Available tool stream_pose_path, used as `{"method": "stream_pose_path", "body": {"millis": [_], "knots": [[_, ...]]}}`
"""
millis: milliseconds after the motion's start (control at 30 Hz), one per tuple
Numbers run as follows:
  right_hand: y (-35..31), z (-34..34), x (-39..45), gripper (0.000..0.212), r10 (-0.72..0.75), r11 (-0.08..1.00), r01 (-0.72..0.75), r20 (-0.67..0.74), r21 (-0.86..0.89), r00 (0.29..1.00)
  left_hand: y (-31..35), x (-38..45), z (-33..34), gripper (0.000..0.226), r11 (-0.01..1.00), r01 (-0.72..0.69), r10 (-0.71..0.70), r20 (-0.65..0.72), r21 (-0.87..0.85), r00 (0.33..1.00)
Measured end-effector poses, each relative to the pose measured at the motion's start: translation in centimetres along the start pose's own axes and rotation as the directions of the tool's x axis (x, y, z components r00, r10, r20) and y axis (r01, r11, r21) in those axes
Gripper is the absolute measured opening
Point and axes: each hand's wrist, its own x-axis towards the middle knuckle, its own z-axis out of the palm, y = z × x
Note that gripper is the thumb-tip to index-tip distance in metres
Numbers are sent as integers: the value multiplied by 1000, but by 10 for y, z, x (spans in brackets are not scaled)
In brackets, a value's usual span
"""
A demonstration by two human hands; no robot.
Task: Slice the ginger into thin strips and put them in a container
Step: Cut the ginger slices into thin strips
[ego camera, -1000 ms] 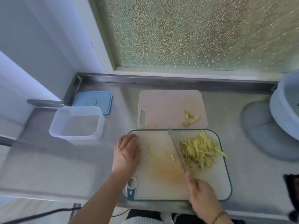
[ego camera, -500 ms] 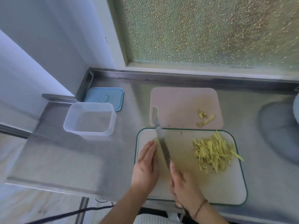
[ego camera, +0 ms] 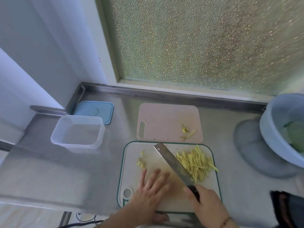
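A pile of yellow ginger strips point(ego camera: 196, 162) lies on the right half of the white, green-rimmed cutting board point(ego camera: 131, 180). A few small ginger bits point(ego camera: 141, 161) sit at the board's left. My right hand point(ego camera: 207, 204) grips the dark handle of a knife point(ego camera: 171, 160), its blade lying slanted against the left side of the pile. My left hand point(ego camera: 151, 191) rests flat on the board's near left part, fingers spread. The empty clear plastic container point(ego camera: 77, 131) stands to the left on the steel counter.
A pink cutting board point(ego camera: 164, 122) with ginger scraps point(ego camera: 187, 133) lies behind the white one. A blue lid point(ego camera: 95, 111) lies behind the container. A blue bowl point(ego camera: 283, 127) stands at the right edge. A frosted window runs along the back.
The knife swept to the board's left side, then returned to the pile's left edge. My left hand shifted from the board's left edge onto its near part. Ginger bits now lie at the left.
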Motion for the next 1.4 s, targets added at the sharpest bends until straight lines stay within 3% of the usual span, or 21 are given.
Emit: {"method": "stream_pose_path", "body": {"millis": [100,267,367,433,500,633,733,833,933,1133,1233,1300,1400], "knots": [[10,-13,8,64,-70,974,83,70,-209,995,-3,0,5,105,1000,-23,23,-16,9,1000],[24,-16,17,74,-141,933,172,120,-317,983,-1,-5,4,94,995,101,-101,1,22,995],[30,-19,20,95,-208,900,238,118,-366,971,0,-12,4,77,992,96,-110,-178,-82,978],[31,-22,25,114,-232,870,273,148,-411,961,12,-7,-7,47,978,-25,-52,-360,-206,932],[30,-24,30,130,-258,825,319,191,-467,947,26,12,-22,23,957,-50,-84,-438,-285,895],[27,-17,31,110,-329,706,433,282,-561,902,34,53,-32,10,867,339,-474,-395,-364,787],[36,-12,32,105,-471,637,474,180,-608,863,30,64,-29,18,823,460,-557,-313,-332,769],[46,-5,33,81,-468,655,412,88,-633,879,32,73,-27,21,801,485,-577,-231,-352,784],[49,-1,31,63,-536,664,396,-33,-634,844,34,92,-23,23,780,504,-593,-180,-372,785],[50,-1,29,54,-509,702,353,-89,-619,856,42,117,-18,23,770,392,-577,-286,-504,765],[54,0,30,54,-495,730,328,-134,-600,858,49,108,-22,13,851,189,-369,-303,-490,878],[54,0,29,52,-493,732,334,-124,-594,861,52,105,-23,6,894,130,-258,-255,-429,932],[53,-4,24,53,-519,715,380,-81,-586,851,52,114,-27,15,838,282,-411,-199,-467,890]]}}
